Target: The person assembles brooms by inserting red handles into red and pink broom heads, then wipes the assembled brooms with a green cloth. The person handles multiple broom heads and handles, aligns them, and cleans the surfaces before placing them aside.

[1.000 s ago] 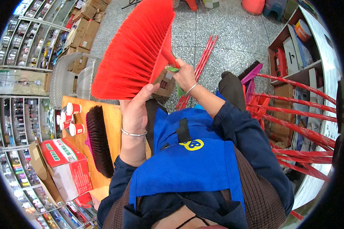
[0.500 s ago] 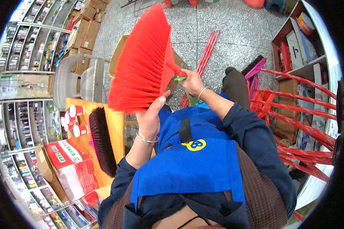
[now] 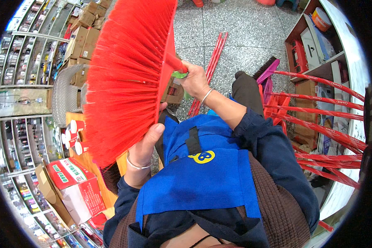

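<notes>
A big red broom head (image 3: 126, 78) with a wide fan of bristles is held up before my chest, bristles to the left. My right hand (image 3: 195, 82) is wrapped round its red neck, and a small green piece (image 3: 180, 75) shows at the fingers; what that is, I cannot make out. My left hand (image 3: 146, 142) grips the near lower edge of the head, thumb on top, with most of the fingers hidden behind it. Below the broom head, a dark-bristled brush (image 3: 110, 178) is partly covered on the wooden table (image 3: 108, 199).
White-and-red paper cups (image 3: 76, 126) and a red-and-white carton (image 3: 74, 184) stand at the left, before stocked shelves (image 3: 22, 140). Several red poles (image 3: 322, 127) lean at the right beside a purple broom (image 3: 268, 73). Thin red poles (image 3: 213, 62) lie on the floor ahead.
The broom head has come closer and shifted left, now covering more of the table and brush. Both hands have moved left with it, the left one also nearer to me.
</notes>
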A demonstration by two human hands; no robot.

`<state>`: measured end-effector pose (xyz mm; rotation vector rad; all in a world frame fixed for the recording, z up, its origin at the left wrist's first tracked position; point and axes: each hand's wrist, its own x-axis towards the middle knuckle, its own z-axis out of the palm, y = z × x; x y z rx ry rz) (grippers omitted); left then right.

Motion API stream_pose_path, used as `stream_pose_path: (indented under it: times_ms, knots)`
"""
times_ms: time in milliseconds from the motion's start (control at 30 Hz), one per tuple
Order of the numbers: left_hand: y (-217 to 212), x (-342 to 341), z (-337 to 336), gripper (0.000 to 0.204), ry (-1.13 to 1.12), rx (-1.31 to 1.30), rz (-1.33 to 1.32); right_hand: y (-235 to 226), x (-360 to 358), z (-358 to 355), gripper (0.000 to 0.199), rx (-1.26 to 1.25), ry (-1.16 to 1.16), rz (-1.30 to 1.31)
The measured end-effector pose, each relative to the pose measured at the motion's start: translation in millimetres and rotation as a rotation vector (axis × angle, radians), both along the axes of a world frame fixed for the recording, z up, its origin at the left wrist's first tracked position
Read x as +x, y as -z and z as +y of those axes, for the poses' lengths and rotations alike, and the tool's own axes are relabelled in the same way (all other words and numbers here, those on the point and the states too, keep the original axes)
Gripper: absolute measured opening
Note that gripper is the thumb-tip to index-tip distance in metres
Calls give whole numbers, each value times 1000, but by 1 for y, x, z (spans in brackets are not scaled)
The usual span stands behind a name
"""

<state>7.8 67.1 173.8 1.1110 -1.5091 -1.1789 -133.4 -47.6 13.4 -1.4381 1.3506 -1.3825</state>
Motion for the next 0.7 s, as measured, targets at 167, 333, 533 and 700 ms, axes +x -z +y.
stream_pose_path:
  times_ms: [167,333,533,700]
  knots:
    - [24,6,-6,58,114,3,30,11,-1,-2,16,-151,83,-94]
    - [25,4,-2,64,13,26,-104,12,-4,-3,35,4,-19,-53]
    - [17,-1,17,47,-38,62,-302,17,-6,-4,13,-125,-43,-150]
    - [20,-1,22,26,-76,63,-393,16,-12,-1,13,-134,-108,-206]
